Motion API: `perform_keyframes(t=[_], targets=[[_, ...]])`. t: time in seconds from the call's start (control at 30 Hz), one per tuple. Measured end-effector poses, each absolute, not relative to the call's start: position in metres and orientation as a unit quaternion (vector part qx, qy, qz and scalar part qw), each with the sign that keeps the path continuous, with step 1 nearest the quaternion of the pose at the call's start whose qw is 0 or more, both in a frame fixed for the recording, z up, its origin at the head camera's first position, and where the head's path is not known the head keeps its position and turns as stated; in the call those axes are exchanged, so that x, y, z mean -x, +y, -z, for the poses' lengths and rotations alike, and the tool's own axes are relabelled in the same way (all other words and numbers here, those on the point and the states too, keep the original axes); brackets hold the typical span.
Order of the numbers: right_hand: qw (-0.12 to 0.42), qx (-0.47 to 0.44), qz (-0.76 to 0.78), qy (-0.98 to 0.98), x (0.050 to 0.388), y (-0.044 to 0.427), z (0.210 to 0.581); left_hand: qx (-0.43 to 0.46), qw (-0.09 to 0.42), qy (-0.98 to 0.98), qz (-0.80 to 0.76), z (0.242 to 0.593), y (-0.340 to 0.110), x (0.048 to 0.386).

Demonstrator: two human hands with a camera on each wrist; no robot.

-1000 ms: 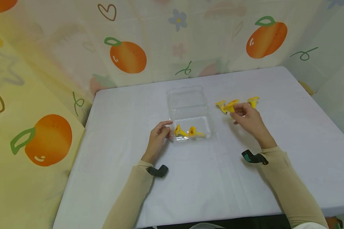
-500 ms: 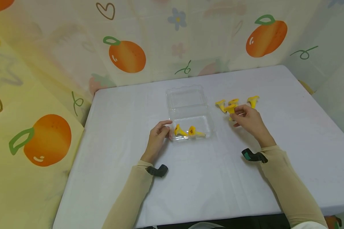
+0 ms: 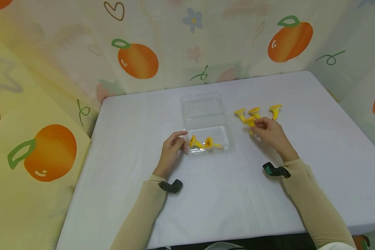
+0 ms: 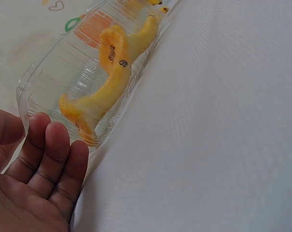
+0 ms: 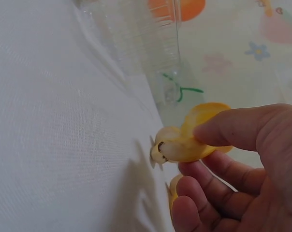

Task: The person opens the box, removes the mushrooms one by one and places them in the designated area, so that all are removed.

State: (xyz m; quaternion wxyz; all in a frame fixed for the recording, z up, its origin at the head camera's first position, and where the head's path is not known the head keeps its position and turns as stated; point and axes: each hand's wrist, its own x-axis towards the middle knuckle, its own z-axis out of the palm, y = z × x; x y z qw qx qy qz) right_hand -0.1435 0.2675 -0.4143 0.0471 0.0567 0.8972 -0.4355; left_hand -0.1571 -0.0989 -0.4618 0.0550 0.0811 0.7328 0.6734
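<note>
1. White table [image 3: 125, 211] under a pale cloth backdrop [image 3: 172, 27] printed with oranges.
2. Clear box [image 3: 218, 132] near mid-table, lid [image 3: 203, 106] folded back on the far side.
3. Inside, along the near wall: 2 yellow trumpet-shaped pieces, a left piece [image 3: 196, 142] and a right piece [image 3: 213, 143], lying on their sides.
4. Left hand [image 3: 169, 152] holds the box's near-left corner, bent fingers against the outer wall; looks like steadying.
5. Right hand [image 3: 271, 136], right of the box: thumb and fingers pinched together on another yellow piece [image 5: 184, 147]. Cannot tell whether its stem end has left the table.
6. Loose on the cloth beyond that hand: 3 more, a near-box piece [image 3: 239, 114], a middle piece [image 3: 254, 111] and a far-right piece [image 3: 275, 110], the last set apart.
7. Progress, as judged: loading the box, 2 of 6 visible pieces in, 1 in hand, 3 waiting. About 1/3 done; closing the lid may follow.
</note>
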Motion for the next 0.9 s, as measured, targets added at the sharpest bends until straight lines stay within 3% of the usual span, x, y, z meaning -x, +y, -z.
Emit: perform_keyframes(t=[0.9], targets=[[0.100, -0.064, 0.407, 0.906, 0.1445, 0.2660, 0.4206, -0.081, 0.057, 0.725, -0.681, 0.4605, -0.0985, 0.1562]])
